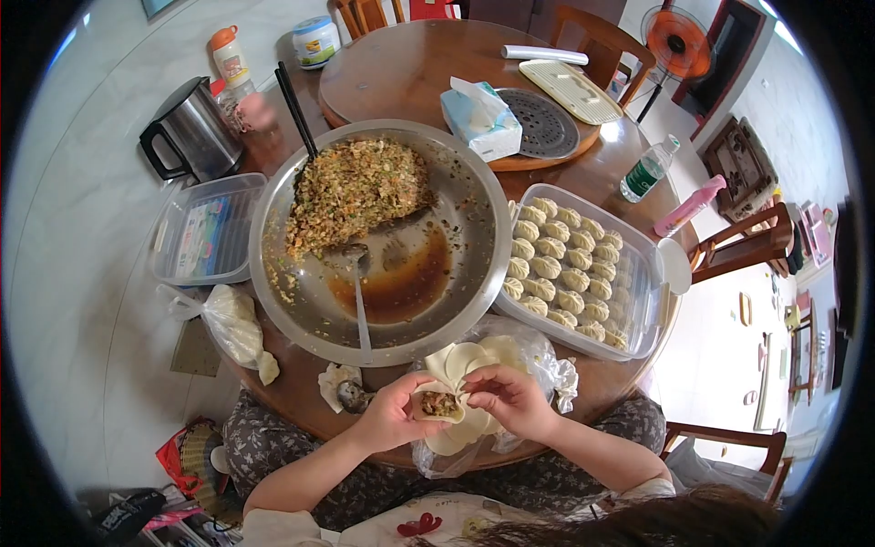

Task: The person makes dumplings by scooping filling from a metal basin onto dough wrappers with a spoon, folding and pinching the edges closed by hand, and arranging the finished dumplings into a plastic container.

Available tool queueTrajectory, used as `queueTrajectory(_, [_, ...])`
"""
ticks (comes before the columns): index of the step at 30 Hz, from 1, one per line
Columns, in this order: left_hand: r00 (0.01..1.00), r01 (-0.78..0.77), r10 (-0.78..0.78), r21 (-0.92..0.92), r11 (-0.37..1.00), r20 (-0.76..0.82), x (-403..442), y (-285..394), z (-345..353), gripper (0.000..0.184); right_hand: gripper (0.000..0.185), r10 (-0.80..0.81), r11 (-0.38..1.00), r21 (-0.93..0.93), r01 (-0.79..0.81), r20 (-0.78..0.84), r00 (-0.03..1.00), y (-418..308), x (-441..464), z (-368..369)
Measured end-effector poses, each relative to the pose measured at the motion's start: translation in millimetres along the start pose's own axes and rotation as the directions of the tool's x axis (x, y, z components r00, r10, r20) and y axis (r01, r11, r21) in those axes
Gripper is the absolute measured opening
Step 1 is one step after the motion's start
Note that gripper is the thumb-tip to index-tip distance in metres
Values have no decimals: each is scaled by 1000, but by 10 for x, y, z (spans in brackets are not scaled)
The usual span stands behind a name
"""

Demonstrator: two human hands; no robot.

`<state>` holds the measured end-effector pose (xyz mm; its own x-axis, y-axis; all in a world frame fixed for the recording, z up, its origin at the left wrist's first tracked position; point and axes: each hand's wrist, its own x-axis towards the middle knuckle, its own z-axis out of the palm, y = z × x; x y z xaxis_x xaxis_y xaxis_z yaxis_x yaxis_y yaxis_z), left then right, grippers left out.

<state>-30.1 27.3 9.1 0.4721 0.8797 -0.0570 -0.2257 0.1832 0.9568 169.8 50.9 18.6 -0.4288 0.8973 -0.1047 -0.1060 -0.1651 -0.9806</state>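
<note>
My left hand (390, 417) cups a dumpling (440, 405), a round of dough with chopped filling showing in its open middle. The fingertips of my right hand (512, 399) are pinched together at the dough's right edge. Under and around my hands lie pale round wrappers (470, 360), overlapping on a plastic bag (538, 351). Just beyond stands a large steel bowl (383, 339), with chopped filling (360, 187) heaped on its far side and brown liquid pooled nearer. A metal spoon (361, 305) leans inside it, its handle toward me.
To the right, a clear plastic box (645, 319) holds rows of pleated dumplings (570, 273). Black chopsticks (293, 109) rest on the bowl's rim. Left are an electric kettle (196, 128), an open container (210, 232) and a bag of dough (232, 319). Tissues (483, 123) and a water bottle (649, 170) stand behind.
</note>
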Motion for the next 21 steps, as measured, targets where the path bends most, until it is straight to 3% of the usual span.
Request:
queueTrajectory(5, [996, -66, 64, -34, 997, -61, 5, -28, -13, 45, 21, -143, 957, -237, 169, 126, 982, -41, 8, -75])
queueTrajectory(9, [997, -15, 13, -34, 999, -72, -3, -28, 17, 45, 23, -225, 882, -376, 283, 191, 956, -128, 22, -28])
queueTrajectory(21, [997, 43, -49, -89, 995, -60, 11, -1, 44, 45, 18, -271, 797, -518, 312, 155, 950, -66, 9, -23])
